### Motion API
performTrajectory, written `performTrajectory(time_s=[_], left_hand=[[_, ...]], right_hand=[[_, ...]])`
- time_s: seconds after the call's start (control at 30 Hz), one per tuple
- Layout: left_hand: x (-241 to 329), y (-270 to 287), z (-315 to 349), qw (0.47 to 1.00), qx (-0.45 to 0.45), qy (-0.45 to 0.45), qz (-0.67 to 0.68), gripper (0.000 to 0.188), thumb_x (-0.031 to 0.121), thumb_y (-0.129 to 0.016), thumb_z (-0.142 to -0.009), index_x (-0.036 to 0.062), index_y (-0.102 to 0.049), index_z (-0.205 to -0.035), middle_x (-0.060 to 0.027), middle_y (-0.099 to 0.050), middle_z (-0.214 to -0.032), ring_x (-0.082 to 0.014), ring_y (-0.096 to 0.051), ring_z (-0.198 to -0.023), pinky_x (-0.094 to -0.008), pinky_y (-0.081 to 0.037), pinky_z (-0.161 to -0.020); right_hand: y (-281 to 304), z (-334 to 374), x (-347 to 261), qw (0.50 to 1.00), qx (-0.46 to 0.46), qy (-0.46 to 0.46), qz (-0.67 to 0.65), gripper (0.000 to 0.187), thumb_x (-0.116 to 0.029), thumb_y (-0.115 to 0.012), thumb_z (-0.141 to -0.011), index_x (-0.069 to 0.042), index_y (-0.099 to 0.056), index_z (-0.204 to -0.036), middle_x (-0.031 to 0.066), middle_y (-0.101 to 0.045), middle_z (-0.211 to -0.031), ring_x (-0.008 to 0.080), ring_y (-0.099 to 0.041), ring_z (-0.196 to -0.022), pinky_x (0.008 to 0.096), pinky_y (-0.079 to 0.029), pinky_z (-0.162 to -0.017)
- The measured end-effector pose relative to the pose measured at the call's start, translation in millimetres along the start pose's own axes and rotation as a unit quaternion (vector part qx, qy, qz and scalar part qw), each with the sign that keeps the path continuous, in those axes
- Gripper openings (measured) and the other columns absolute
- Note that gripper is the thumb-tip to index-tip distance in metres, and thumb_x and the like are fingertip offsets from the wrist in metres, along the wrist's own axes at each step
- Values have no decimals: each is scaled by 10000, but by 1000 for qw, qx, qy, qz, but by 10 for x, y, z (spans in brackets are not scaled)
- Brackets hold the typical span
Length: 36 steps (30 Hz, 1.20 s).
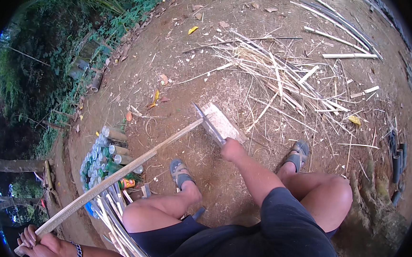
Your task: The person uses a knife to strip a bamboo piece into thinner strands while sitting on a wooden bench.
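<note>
A long, flat bamboo strip point(116, 175) runs diagonally from the lower left to the middle of the ground. My left hand point(40, 247), wearing a chain bracelet point(78, 252), is wrapped around its near end. The strip's far end rests at the edge of a pale wooden block point(227, 122). My right hand point(233, 151) grips the handle of a long knife point(208, 121). Its blade lies across the block and meets the strip near the far end. The handle is mostly hidden inside my fist.
Split bamboo pieces point(276, 81) lie heaped beyond the block, with longer poles point(346, 28) at the far right. Bottles point(101, 162) and bundled strips point(118, 220) are beside my left leg. A tree root point(375, 202) stands at right. My sandalled feet flank the block.
</note>
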<state>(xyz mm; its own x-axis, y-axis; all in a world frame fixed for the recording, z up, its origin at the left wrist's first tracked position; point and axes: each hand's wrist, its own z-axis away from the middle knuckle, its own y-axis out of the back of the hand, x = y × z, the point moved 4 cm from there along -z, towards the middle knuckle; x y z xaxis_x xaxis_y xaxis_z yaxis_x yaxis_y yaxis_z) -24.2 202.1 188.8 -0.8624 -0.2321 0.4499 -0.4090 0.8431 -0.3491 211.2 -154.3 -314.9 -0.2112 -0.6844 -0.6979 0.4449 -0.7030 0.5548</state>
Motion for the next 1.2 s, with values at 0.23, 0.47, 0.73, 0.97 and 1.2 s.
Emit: performTrajectory(time_s=[0.23, 0.47, 0.73, 0.97, 1.2], left_hand=[[-3, 122, -84, 1000, -23, -2, 17, 250, 153, -470, -982, 43, -421, -763, -27, -353, -631, -133, -374, -553, -259, -367, -565], [28, 85, -65, 1000, -26, 6, 8, 245, 147, -448, -992, 59, -394, -769, -21, -328, -652, -131, -356, -558, -255, -354, -559], [47, -42, 28, 999, -4, 13, -39, 278, 277, -451, -1005, 46, -447, -850, -30, -406, -716, -147, -420, -687, -306, -402, -667], [42, 147, 63, 982, -136, 92, 94, 365, 354, -451, -990, 40, -472, -806, -53, -464, -708, -137, -460, -653, -234, -391, -603], [90, -72, 197, 967, -121, 57, 216, 594, 617, -359, -936, 77, -466, -713, 39, -398, -501, -63, -369, -386, -187, -306, -431]], right_hand=[[-132, 53, -64, 999, -36, 21, 6, 299, -183, -550, -842, 14, -597, -1063, 251, -648, -1027, 383, -636, -964, 452, -503, -849], [-362, -223, 447, 999, 6, -38, 3, 313, -200, -543, -840, 7, -621, -1061, 257, -643, -1037, 391, -631, -969, 439, -507, -853], [-286, -465, 687, 993, -87, -54, 52, 297, -184, -548, -820, 17, -681, -992, 235, -652, -1063, 377, -638, -981, 416, -508, -848], [-173, 424, -318, 994, 7, 28, -102, 266, -174, -539, -849, -11, -611, -1046, 238, -656, -965, 377, -641, -933, 464, -502, -815], [54, 879, -994, 984, -24, 170, -37, 210, -183, -559, -853, -42, -604, -1002, 203, -654, -969, 349, -637, -940, 474, -506, -810]])
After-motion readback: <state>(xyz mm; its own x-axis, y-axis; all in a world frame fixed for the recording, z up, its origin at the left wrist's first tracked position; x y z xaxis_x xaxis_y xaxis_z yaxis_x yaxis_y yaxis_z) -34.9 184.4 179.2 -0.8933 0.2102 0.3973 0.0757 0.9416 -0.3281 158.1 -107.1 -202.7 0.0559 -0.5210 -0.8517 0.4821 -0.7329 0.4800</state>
